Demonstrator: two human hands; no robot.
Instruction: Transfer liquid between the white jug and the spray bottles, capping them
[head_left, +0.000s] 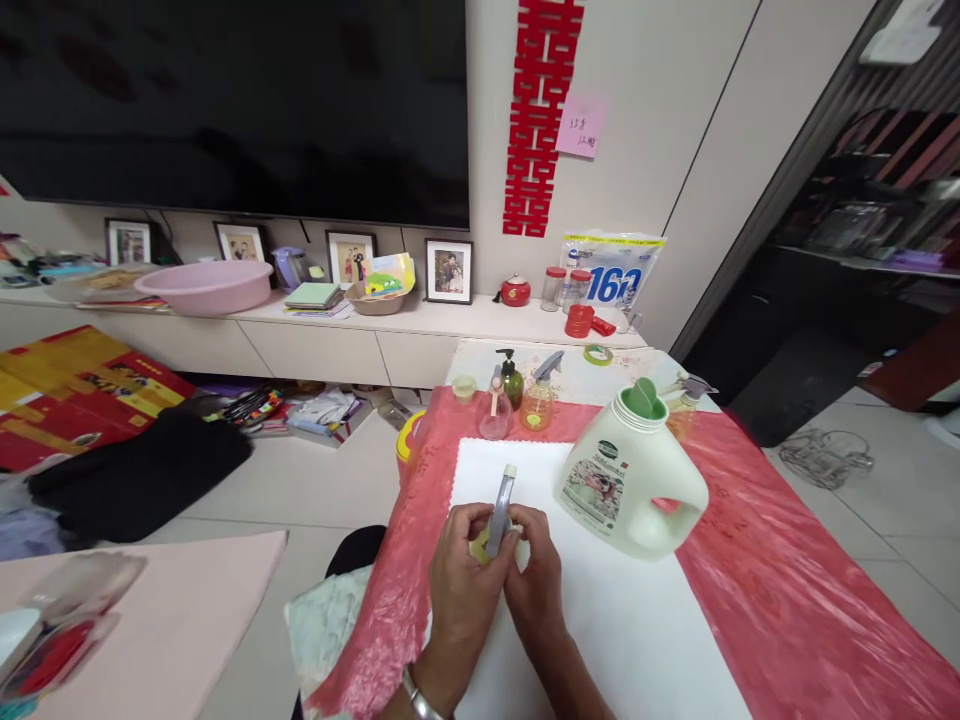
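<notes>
In front of me, both hands are closed around a small pump bottle with a grey pump head (pixel 501 515). The spout, pale at its tip, points away from me, and a bit of yellowish body shows between the fingers; the rest is hidden. My left hand (pixel 466 575) grips it from the left and my right hand (pixel 536 575) from the right, above a white sheet (pixel 607 620). To the right of my hands stands a large pale green detergent jug (pixel 637 480) with a green cap or cup (pixel 643 398) in its mouth.
Beyond the sheet stand a pink bottle (pixel 495 415), a dark green pump bottle (pixel 510 382), a yellow pump bottle (pixel 537 408) and a small tub (pixel 463 388). Green tape (pixel 598 354) lies farther back. A red cloth (pixel 795 560) covers the table. A pink surface (pixel 187 610) is at left.
</notes>
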